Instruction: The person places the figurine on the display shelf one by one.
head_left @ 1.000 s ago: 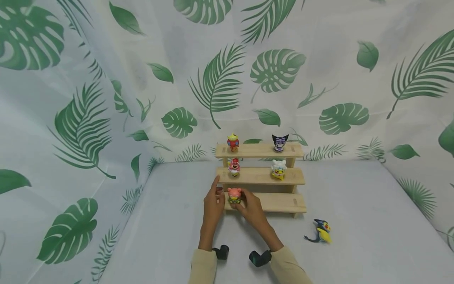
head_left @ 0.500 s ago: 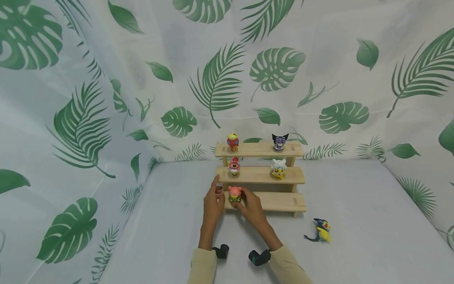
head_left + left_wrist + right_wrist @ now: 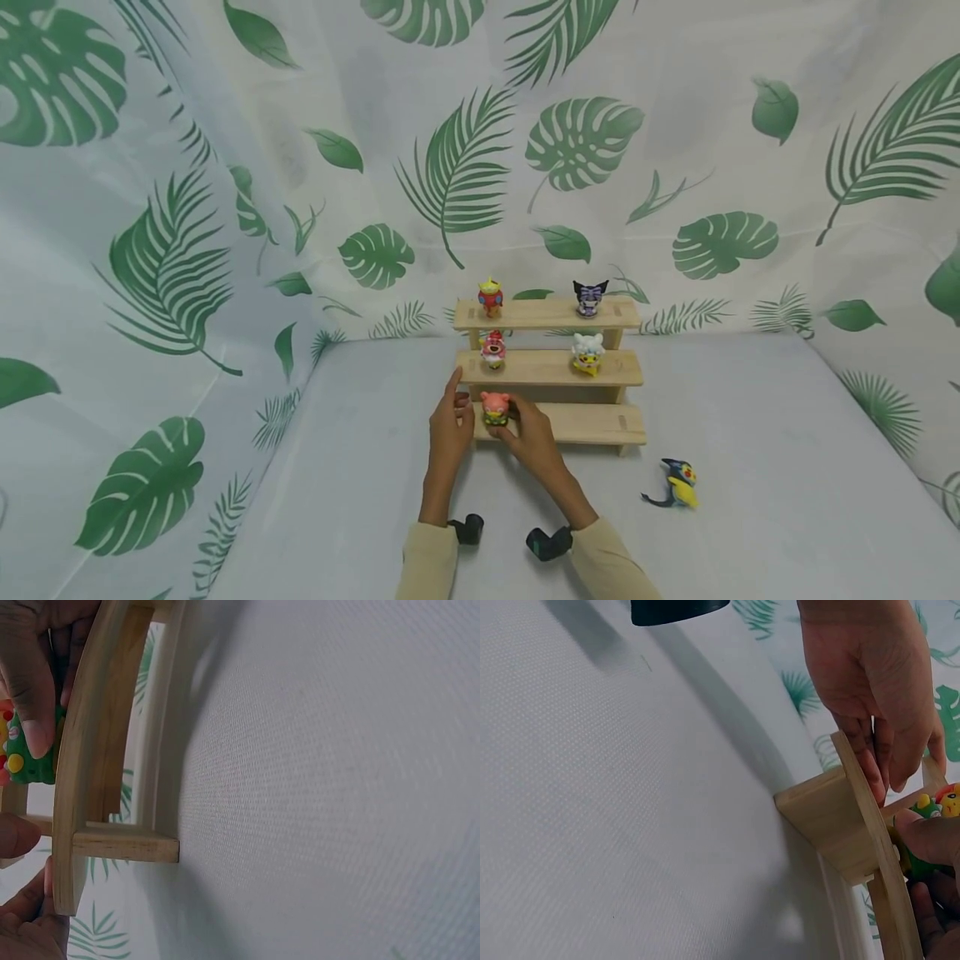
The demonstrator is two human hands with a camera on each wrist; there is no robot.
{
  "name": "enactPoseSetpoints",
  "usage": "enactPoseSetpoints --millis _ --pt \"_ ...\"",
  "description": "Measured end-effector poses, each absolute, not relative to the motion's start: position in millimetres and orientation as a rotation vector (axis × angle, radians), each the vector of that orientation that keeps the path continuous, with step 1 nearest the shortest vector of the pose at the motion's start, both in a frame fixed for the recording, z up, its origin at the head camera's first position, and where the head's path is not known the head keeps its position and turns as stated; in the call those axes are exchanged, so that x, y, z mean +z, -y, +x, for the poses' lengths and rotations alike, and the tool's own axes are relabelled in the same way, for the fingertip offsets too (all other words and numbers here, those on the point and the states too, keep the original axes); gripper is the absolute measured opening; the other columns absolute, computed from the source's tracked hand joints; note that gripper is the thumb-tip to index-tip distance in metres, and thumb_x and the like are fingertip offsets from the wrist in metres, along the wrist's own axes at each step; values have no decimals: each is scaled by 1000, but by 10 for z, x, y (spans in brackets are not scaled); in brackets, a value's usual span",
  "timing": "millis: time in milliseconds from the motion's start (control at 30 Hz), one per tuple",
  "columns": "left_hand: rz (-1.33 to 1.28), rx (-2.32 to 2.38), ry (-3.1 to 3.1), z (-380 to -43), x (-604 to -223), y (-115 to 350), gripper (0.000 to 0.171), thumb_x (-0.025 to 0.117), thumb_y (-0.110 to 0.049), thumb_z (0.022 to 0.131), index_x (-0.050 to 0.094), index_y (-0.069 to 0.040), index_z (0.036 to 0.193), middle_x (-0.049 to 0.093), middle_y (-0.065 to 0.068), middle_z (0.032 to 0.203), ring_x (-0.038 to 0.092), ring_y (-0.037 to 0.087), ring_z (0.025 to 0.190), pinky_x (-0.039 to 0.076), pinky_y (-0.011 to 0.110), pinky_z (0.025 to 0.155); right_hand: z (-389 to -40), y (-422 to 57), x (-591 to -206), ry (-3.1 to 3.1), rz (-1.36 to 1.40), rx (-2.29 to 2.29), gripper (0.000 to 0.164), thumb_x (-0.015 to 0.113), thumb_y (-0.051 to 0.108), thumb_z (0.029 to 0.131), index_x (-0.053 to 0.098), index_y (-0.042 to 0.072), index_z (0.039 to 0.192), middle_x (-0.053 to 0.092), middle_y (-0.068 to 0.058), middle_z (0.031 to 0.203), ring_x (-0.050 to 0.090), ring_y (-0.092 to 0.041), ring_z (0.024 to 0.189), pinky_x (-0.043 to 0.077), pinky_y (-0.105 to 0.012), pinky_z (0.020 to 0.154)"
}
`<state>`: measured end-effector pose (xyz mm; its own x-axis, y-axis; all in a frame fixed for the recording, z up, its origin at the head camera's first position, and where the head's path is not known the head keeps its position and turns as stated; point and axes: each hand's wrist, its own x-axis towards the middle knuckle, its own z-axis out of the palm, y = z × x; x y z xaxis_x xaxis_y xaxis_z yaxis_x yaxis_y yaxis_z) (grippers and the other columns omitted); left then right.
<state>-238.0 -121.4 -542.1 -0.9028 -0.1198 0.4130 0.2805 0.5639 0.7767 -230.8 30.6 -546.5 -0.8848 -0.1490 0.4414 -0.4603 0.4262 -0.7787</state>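
Observation:
A toy figurine with a pink eared hood and a green lower body stands at the left end of the bottom tier of a wooden three-tier display stand. My right hand pinches it between thumb and fingers; in the left wrist view the thumb presses the green body. Beside the tier's left end is my left hand, index finger pointing up and the other fingers loosely bent. In the right wrist view, the left hand's fingertips touch the shelf board's end. The figurine's base is partly hidden by fingers.
On the middle tier stand a pink bear figurine and a white-hooded yellow one. A red figurine and a black-and-purple one occupy the top tier. A blue-and-yellow figurine lies on the white tabletop, right of the stand.
The head view has shifted very slightly. Both hands, the pinched figurine and the stand keep their places.

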Motion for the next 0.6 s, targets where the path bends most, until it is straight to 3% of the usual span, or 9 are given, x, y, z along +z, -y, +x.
enactPoseSetpoints --millis 600 --pt "-135 -1261 2373 -2375 -5421 1193 62 57 3 92 39 -11 149 68 21 106 69 30 92 59 42 79 -2066 -599 -5480 2360 437 1436 59 77 -9 75 52 -11 129 66 -23 119 65 -38 105 56 -38 88"
